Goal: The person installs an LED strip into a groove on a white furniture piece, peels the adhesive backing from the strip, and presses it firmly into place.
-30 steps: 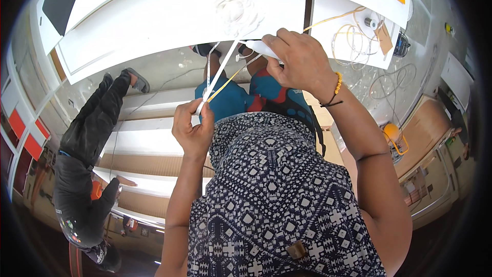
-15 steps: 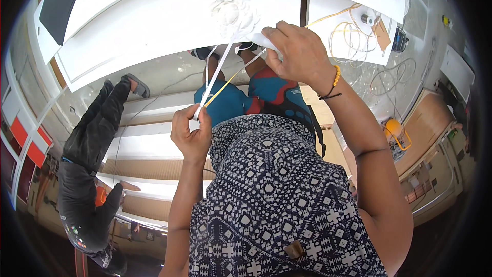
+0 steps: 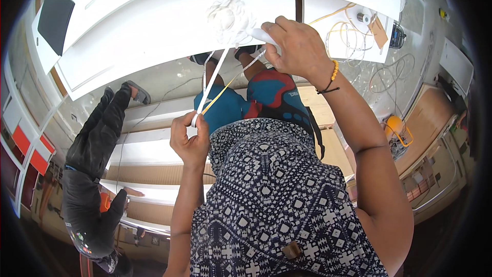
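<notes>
My left hand is closed in a pinch on a narrow white strip, close to my lap. A thin yellow strip and a whitish one also run up from these fingers. My right hand, higher and to the right, is wrapped round a smooth white, rounded object whose kind I cannot make out. Its far end touches or overlaps the edge of a tangled white heap on the white panel. The white strip leads up from my left hand to this heap.
A second white surface at the right bears loops of thin cord, a small spool and a brown piece. At the left is another person in dark clothes. Cables lie on the floor.
The whole view has shifted slightly. Both hands keep their holds, and the strips stay stretched between the left hand and the heap. The person at the left has shifted a little.
</notes>
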Available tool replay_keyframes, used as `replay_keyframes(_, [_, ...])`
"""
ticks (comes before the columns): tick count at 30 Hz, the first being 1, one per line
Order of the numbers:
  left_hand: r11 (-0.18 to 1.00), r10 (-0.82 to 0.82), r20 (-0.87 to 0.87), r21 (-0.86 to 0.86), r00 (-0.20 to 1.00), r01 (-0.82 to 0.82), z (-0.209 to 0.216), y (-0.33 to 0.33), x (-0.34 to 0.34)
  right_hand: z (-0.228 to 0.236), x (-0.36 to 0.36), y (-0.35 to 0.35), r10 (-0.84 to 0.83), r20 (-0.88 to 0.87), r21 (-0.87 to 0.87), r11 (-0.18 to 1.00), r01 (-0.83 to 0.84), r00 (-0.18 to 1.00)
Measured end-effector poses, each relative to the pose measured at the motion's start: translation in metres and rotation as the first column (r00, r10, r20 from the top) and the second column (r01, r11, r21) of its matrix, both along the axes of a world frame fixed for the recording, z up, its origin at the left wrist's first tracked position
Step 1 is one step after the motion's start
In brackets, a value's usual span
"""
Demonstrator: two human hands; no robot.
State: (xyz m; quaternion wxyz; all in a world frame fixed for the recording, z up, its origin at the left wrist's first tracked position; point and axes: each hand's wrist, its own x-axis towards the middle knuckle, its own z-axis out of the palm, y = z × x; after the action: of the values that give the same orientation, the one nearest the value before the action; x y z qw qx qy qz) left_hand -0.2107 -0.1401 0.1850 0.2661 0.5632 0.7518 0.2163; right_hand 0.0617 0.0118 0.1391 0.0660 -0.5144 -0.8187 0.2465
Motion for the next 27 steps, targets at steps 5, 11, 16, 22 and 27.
replay_keyframes(5, [1.000,0.002,-0.007,-0.007,1.000,-0.002,0.001,0.000,0.000,0.000,0.003,0.005,0.002,0.008,0.006,1.000,-0.002,1.000])
replay_keyframes(11, [1.000,0.007,0.005,-0.007,1.000,-0.007,0.001,0.000,0.000,-0.005,0.006,0.009,-0.017,0.012,0.033,0.999,0.016,1.000])
replay_keyframes(16, [1.000,-0.005,-0.010,0.025,1.000,0.005,0.000,0.001,0.002,-0.004,0.008,0.015,-0.036,0.082,-0.026,0.999,0.039,0.996])
replay_keyframes(22, [1.000,-0.008,-0.011,-0.004,1.000,0.008,0.001,0.002,0.002,-0.005,0.012,0.022,-0.045,0.118,-0.042,0.998,0.050,0.992])
replay_keyframes(27, [1.000,-0.006,-0.021,0.003,1.000,0.006,0.001,0.002,0.002,-0.008,0.016,0.026,-0.059,0.131,-0.028,0.998,0.063,0.990])
